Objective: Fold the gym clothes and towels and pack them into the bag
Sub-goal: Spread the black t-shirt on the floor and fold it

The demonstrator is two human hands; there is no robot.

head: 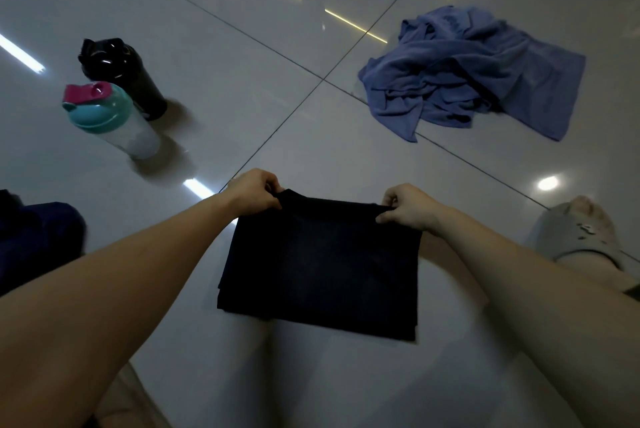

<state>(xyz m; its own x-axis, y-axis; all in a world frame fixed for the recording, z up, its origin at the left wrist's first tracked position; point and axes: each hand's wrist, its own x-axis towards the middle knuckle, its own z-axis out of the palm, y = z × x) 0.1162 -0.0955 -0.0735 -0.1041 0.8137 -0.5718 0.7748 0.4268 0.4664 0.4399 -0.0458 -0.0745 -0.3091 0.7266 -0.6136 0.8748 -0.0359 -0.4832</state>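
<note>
Left hand (254, 193): pinches far left corner of folded black garment (320, 264).
Right hand (410, 207): pinches far right corner.
Blue towel (474, 74): crumpled on floor (242, 56).

**Dim room, glossy floor, soft corners**

The light is low and cool. The glossy tiled floor (214, 56) mirrors overhead lamps as thin bright strips near the top and left, plus a round hotspot (blown out to white) at the right. The teal-lidded bottle (104, 119) and the black bottle (124, 74) cast soft shadows to their right. The black folded garment (320, 264) shows almost no detail. Wide-angle stretch enlarges the forearms (104, 289), which look smeared toward the bottom corners.
</note>
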